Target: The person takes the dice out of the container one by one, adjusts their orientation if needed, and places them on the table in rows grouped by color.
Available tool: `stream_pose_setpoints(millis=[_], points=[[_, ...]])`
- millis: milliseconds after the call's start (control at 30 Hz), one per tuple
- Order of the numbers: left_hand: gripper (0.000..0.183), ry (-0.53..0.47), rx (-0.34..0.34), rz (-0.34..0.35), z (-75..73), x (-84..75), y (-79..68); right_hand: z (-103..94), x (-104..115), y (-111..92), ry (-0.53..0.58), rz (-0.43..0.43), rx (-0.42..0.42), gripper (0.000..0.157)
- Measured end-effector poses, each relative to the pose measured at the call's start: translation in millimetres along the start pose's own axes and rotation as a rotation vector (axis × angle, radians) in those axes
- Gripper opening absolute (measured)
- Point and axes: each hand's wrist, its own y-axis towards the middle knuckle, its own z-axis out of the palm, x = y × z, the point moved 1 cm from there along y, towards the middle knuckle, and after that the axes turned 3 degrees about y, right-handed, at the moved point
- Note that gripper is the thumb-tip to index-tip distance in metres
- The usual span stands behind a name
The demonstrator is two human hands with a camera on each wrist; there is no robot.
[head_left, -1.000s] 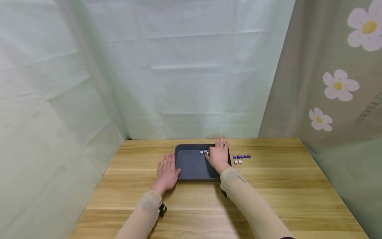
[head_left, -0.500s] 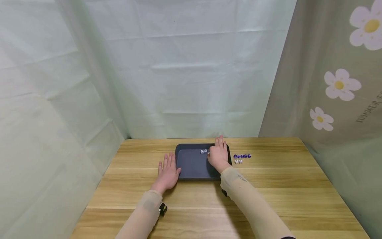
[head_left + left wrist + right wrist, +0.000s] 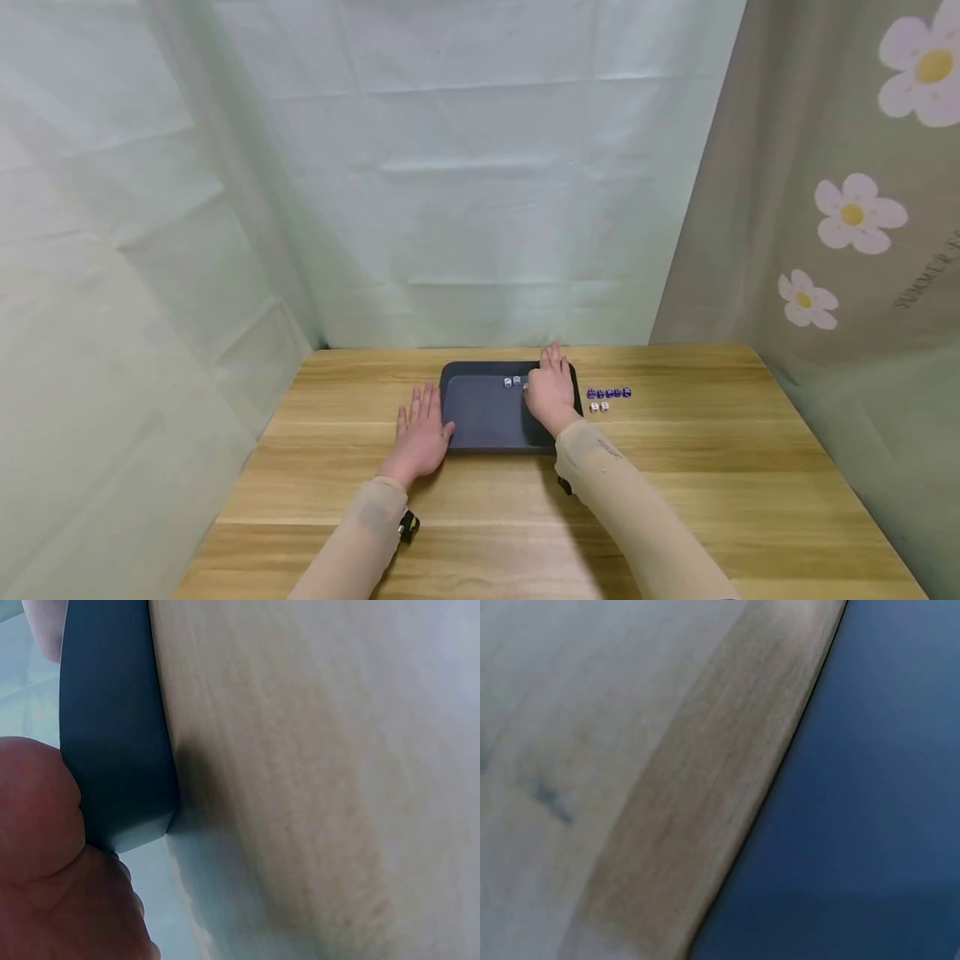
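A dark grey rectangular tray (image 3: 487,417) lies on the wooden table. My left hand (image 3: 422,433) rests against its left side, fingers straight and thumb over the rim; the left wrist view shows the thumb base by the tray's outer wall (image 3: 120,735). Inside, near the back, two whitish dice (image 3: 512,381) sit side by side. To their right my right hand (image 3: 551,396) reaches into the tray, its outer fingers extended towards the back. Thumb and index finger are lowered at a small die (image 3: 526,386), mostly covered by the hand, and appear to pinch it.
Right of the tray stands a row of several dark blue dice (image 3: 609,392), with two white dice (image 3: 600,407) in front of it. Pale cloth (image 3: 480,208) hangs behind the wooden table (image 3: 495,517). A flowered curtain (image 3: 750,250) hangs at the right.
My right hand has shifted very slightly to the right, covering more of the die at its fingertips. The left hand and the tray stay in place.
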Motion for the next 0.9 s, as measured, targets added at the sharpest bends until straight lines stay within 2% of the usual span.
stream_pose_setpoints(millis=[200,500,900], points=[[0.077,-0.003,-0.041,0.019,-3.0,-0.6,2.8,-4.7,1,0,0.014,-0.015,-0.042,0.018],[0.078,-0.008,0.02,-0.013,-10.4,-1.3,-0.3,-4.6,4,-1,0.02,-0.019,-0.024,0.017],[0.077,-0.004,0.014,-0.009,-15.4,-5.4,-4.7,-7.6,4,-4,0.025,-0.023,-0.052,0.015]])
